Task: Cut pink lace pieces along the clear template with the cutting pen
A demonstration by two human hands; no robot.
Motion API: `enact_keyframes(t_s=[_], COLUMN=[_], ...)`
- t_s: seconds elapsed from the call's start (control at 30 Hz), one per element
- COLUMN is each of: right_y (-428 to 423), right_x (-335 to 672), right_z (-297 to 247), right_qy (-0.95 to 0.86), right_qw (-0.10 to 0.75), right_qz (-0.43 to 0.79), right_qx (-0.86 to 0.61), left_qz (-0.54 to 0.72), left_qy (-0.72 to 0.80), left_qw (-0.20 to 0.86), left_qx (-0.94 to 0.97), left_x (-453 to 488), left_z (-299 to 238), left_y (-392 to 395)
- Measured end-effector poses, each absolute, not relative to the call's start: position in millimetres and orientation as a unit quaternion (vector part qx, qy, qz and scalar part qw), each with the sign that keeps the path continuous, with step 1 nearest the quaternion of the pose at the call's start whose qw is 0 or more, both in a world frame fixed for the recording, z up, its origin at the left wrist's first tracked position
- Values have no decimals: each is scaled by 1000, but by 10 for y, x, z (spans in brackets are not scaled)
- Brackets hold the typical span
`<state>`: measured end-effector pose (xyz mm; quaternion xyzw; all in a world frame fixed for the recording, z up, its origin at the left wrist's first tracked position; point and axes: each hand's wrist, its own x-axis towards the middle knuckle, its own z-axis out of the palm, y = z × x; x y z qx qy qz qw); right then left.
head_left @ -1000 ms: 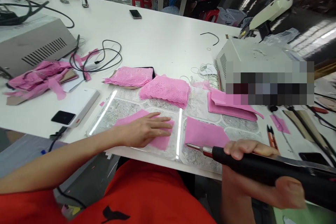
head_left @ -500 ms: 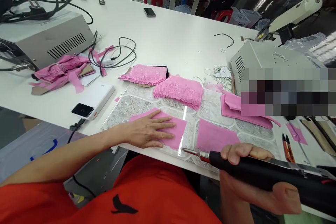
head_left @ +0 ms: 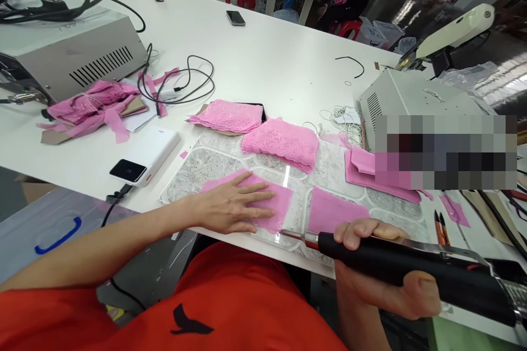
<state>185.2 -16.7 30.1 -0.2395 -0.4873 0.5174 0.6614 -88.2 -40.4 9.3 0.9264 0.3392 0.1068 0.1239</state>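
My left hand (head_left: 233, 205) lies flat with fingers spread on a pink fabric piece (head_left: 278, 203), pressing it to a clear sheet over a grey marbled board (head_left: 197, 170). My right hand (head_left: 382, 263) is wrapped round a black-handled pen-like tool with a pointed metal tip (head_left: 366, 258); it looks like an electric hot-tip cutter. Its tip is at the lower right corner of that fabric; whether it touches I cannot tell. A second pink piece (head_left: 335, 211) lies just right. Behind are two stacks of pink lace, the nearer one (head_left: 282, 143) and the farther one (head_left: 230, 116).
A grey vented box (head_left: 90, 60) with cables stands at left, another (head_left: 420, 98) at right. A white power bank (head_left: 152, 156) sits left of the board, folded pink fabric (head_left: 382, 181) at its right. Small orange-handled tools (head_left: 441, 227) lie further right. A phone (head_left: 235, 18) rests farther back.
My right hand has moved left with the tool, bringing its tip to the fabric corner. My left hand stays flat in place. The view has shifted slightly.
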Motion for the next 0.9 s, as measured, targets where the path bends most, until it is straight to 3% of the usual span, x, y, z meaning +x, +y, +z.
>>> enact_keyframes(t_s=[0.9], right_y=[-174], right_x=[1876], right_z=[364], right_qy=[-471], right_qw=[659], right_qz=[513], right_qx=[-284], left_qz=[81], left_qy=[324], left_qw=[122], left_qx=[935], left_x=[-825], left_z=[34], left_y=[-391])
